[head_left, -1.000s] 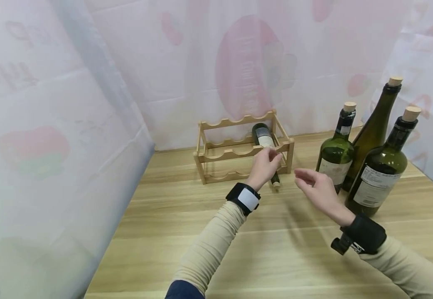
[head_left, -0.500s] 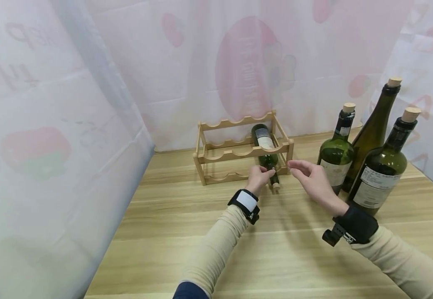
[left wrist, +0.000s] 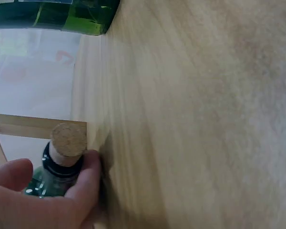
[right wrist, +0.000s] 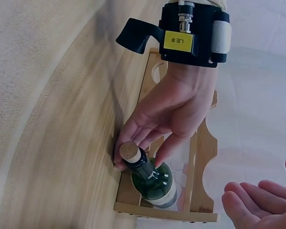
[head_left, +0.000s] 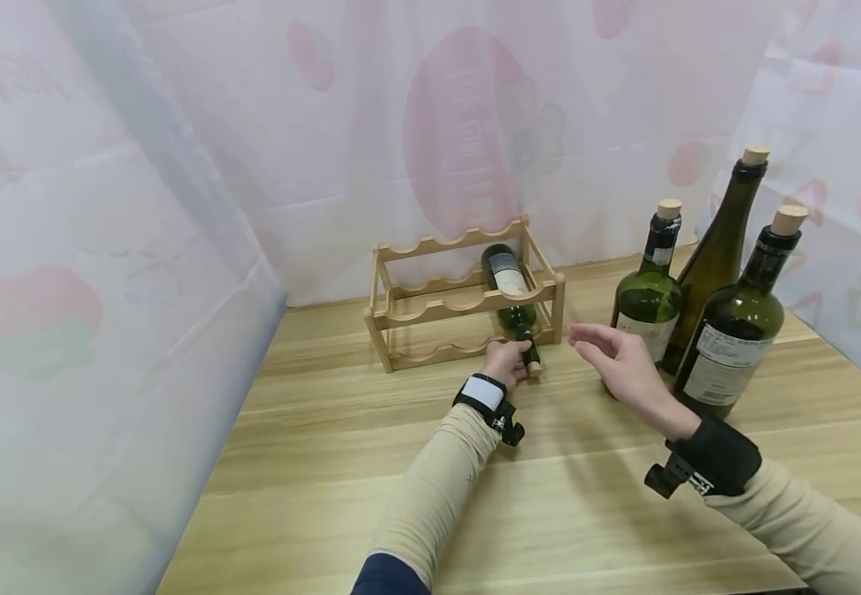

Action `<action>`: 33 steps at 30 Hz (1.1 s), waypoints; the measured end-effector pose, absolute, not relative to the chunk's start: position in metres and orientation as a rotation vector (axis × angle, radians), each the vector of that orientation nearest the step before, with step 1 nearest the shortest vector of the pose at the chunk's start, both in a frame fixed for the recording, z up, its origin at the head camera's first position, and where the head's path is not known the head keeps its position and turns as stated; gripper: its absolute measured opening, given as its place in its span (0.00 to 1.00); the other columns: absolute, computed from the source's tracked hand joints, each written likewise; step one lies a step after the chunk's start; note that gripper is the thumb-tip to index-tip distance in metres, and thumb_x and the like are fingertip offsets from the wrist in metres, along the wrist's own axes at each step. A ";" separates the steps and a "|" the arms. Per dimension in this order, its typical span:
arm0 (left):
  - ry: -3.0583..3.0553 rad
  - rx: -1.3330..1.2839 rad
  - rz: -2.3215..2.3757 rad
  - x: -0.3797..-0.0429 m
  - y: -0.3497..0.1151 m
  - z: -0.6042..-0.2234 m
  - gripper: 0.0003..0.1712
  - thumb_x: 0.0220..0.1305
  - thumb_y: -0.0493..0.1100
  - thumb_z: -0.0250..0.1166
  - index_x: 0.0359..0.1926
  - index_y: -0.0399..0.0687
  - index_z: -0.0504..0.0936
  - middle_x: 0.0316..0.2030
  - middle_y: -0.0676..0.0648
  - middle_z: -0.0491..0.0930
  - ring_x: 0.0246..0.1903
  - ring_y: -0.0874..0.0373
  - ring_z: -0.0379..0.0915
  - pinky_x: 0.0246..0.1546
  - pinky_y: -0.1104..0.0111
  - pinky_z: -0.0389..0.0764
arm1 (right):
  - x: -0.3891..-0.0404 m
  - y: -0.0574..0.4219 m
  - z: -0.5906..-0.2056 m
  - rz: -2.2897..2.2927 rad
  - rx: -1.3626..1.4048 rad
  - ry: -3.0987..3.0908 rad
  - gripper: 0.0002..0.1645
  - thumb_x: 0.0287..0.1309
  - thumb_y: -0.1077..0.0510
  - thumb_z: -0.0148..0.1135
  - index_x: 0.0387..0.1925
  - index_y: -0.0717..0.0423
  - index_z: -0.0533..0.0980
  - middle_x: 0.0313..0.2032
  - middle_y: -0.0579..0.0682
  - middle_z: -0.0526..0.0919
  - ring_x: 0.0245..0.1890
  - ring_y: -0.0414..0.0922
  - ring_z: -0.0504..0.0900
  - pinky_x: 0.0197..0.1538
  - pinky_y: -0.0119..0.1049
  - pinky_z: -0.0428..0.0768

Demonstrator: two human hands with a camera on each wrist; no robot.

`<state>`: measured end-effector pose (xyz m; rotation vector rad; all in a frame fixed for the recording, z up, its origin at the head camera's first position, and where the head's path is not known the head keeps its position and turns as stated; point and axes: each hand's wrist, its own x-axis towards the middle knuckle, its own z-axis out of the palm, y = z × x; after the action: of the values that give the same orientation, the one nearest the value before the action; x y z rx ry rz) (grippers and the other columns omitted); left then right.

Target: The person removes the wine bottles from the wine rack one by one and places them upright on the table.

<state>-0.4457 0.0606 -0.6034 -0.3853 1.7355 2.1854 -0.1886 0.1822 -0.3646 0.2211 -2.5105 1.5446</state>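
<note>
A green wine bottle lies tilted in the right end of a small wooden wine rack, its corked neck pointing down and toward me. My left hand holds that neck, thumb on one side and fingers curled beneath, just behind the cork. In the right wrist view the thumb lies against the neck near the shoulder of the bottle. To the right, my right hand hovers over the table with relaxed fingers, holding nothing. Its fingers also show in the right wrist view, apart from the bottle.
Three corked bottles stand upright at the right: a short green one, a tall slim one and a broad labelled one. They stand close beside my right hand. Printed curtains hang behind the wooden table.
My left hand has gone from above the bottle down along it to the neck near the cork. The right hand has shifted slightly. The head view has turned a little rightward.
</note>
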 end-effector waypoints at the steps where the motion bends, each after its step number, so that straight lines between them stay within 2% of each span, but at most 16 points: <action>1: 1.683 -0.399 2.195 -0.457 0.063 -0.617 0.50 0.52 0.42 0.75 0.69 0.46 0.53 0.38 0.37 0.72 0.32 0.47 0.73 0.30 0.57 0.80 | -0.188 0.183 -0.365 1.551 0.219 -2.513 0.24 0.72 0.54 0.49 0.62 0.65 0.70 0.57 0.64 0.78 0.58 0.56 0.77 0.49 0.12 0.70; 2: 1.608 -0.382 2.223 -0.466 0.062 -0.632 0.54 0.47 0.42 0.77 0.70 0.47 0.54 0.47 0.33 0.72 0.41 0.43 0.75 0.34 0.53 0.82 | -0.187 0.183 -0.366 1.557 0.218 -2.515 0.24 0.72 0.55 0.49 0.62 0.65 0.70 0.57 0.64 0.78 0.58 0.56 0.77 0.49 0.12 0.70; 3: 1.576 -0.379 2.230 -0.468 0.063 -0.634 0.56 0.47 0.43 0.78 0.71 0.46 0.53 0.51 0.31 0.71 0.45 0.39 0.75 0.38 0.52 0.82 | -0.187 0.184 -0.366 1.562 0.217 -2.515 0.24 0.72 0.55 0.49 0.62 0.65 0.70 0.57 0.64 0.78 0.58 0.56 0.77 0.49 0.12 0.70; 5: 1.523 -0.377 2.241 -0.456 0.059 -0.618 0.54 0.49 0.41 0.77 0.71 0.43 0.53 0.56 0.26 0.68 0.53 0.35 0.72 0.46 0.48 0.80 | -0.185 0.184 -0.366 1.563 0.222 -2.518 0.24 0.72 0.55 0.49 0.62 0.65 0.69 0.57 0.64 0.78 0.59 0.56 0.77 0.50 0.12 0.70; 6: 1.525 -0.355 2.240 -0.445 0.057 -0.604 0.53 0.50 0.40 0.75 0.71 0.40 0.53 0.55 0.26 0.68 0.53 0.35 0.71 0.47 0.48 0.80 | -0.184 0.185 -0.366 1.562 0.223 -2.521 0.24 0.72 0.55 0.49 0.62 0.65 0.69 0.57 0.64 0.78 0.59 0.56 0.76 0.50 0.12 0.69; 8: 1.535 -0.346 2.235 -0.409 0.051 -0.557 0.43 0.56 0.37 0.71 0.67 0.34 0.59 0.54 0.29 0.69 0.49 0.40 0.73 0.47 0.52 0.79 | -0.181 0.186 -0.366 1.550 0.224 -2.528 0.24 0.72 0.54 0.48 0.62 0.64 0.70 0.57 0.63 0.78 0.59 0.56 0.76 0.50 0.12 0.69; 10: 1.554 -0.338 2.235 -0.373 0.045 -0.511 0.30 0.61 0.34 0.66 0.61 0.28 0.65 0.47 0.33 0.73 0.39 0.47 0.75 0.40 0.60 0.80 | -0.179 0.187 -0.366 1.537 0.225 -2.540 0.24 0.73 0.54 0.47 0.62 0.63 0.70 0.57 0.63 0.78 0.59 0.56 0.76 0.51 0.13 0.70; 12: 1.579 -0.319 2.233 -0.342 0.039 -0.472 0.21 0.63 0.32 0.63 0.54 0.26 0.69 0.41 0.38 0.74 0.29 0.55 0.72 0.32 0.67 0.76 | -0.177 0.188 -0.366 1.534 0.229 -2.549 0.23 0.73 0.53 0.47 0.62 0.61 0.70 0.57 0.62 0.78 0.59 0.55 0.76 0.51 0.14 0.71; 15: 1.560 -0.312 2.236 -0.312 0.031 -0.435 0.17 0.66 0.30 0.58 0.54 0.25 0.71 0.39 0.43 0.74 0.24 0.61 0.69 0.28 0.71 0.73 | -0.174 0.190 -0.367 1.532 0.240 -2.560 0.23 0.73 0.53 0.47 0.62 0.60 0.71 0.57 0.61 0.78 0.59 0.55 0.76 0.52 0.16 0.72; 17: 1.555 -0.296 2.242 -0.311 0.030 -0.435 0.18 0.65 0.30 0.59 0.54 0.27 0.70 0.39 0.44 0.73 0.23 0.62 0.67 0.28 0.71 0.71 | -0.173 0.190 -0.367 1.530 0.242 -2.568 0.23 0.73 0.53 0.47 0.62 0.59 0.71 0.58 0.60 0.78 0.59 0.55 0.76 0.52 0.17 0.72; 19: 1.535 -0.284 2.249 -0.317 0.030 -0.443 0.17 0.66 0.31 0.59 0.54 0.28 0.71 0.45 0.40 0.75 0.23 0.62 0.68 0.27 0.72 0.71 | -0.172 0.191 -0.368 1.525 0.243 -2.572 0.23 0.73 0.53 0.47 0.62 0.59 0.70 0.58 0.60 0.78 0.58 0.55 0.76 0.52 0.17 0.72; 22: 1.518 -0.268 2.270 -0.327 0.031 -0.457 0.16 0.65 0.31 0.59 0.53 0.29 0.71 0.44 0.40 0.77 0.22 0.63 0.70 0.24 0.73 0.70 | -0.170 0.191 -0.368 1.522 0.240 -2.569 0.22 0.73 0.54 0.46 0.62 0.59 0.71 0.58 0.60 0.78 0.58 0.55 0.76 0.52 0.17 0.71; 24: 1.491 -0.242 2.280 -0.325 0.029 -0.457 0.17 0.66 0.31 0.58 0.55 0.27 0.70 0.41 0.40 0.78 0.22 0.62 0.73 0.24 0.73 0.71 | -0.170 0.192 -0.368 1.516 0.242 -2.565 0.22 0.73 0.53 0.46 0.62 0.59 0.71 0.58 0.60 0.78 0.58 0.55 0.76 0.51 0.17 0.72; 26: 1.476 -0.208 2.293 -0.322 0.027 -0.457 0.19 0.67 0.30 0.57 0.57 0.25 0.68 0.34 0.45 0.77 0.23 0.61 0.73 0.24 0.73 0.71 | -0.169 0.193 -0.370 1.512 0.247 -2.562 0.22 0.73 0.53 0.46 0.62 0.59 0.71 0.58 0.60 0.78 0.57 0.54 0.77 0.51 0.18 0.72; 28: 1.460 -0.173 2.302 -0.319 0.026 -0.458 0.18 0.68 0.30 0.55 0.56 0.23 0.68 0.30 0.45 0.77 0.22 0.62 0.74 0.24 0.74 0.71 | -0.170 0.195 -0.372 1.510 0.250 -2.556 0.22 0.73 0.53 0.46 0.61 0.59 0.71 0.57 0.60 0.79 0.56 0.53 0.77 0.50 0.17 0.72; 33: 1.471 -0.095 2.299 -0.309 0.025 -0.459 0.11 0.69 0.30 0.53 0.49 0.25 0.70 0.23 0.49 0.77 0.20 0.65 0.73 0.23 0.76 0.70 | -0.173 0.197 -0.377 1.595 0.263 -2.470 0.22 0.73 0.55 0.46 0.60 0.63 0.72 0.56 0.64 0.79 0.53 0.40 0.81 0.51 0.17 0.74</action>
<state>-0.3091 0.0247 -0.4594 -0.0951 1.4707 2.2988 -0.1728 0.1970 -0.3771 0.2629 -2.4696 1.5946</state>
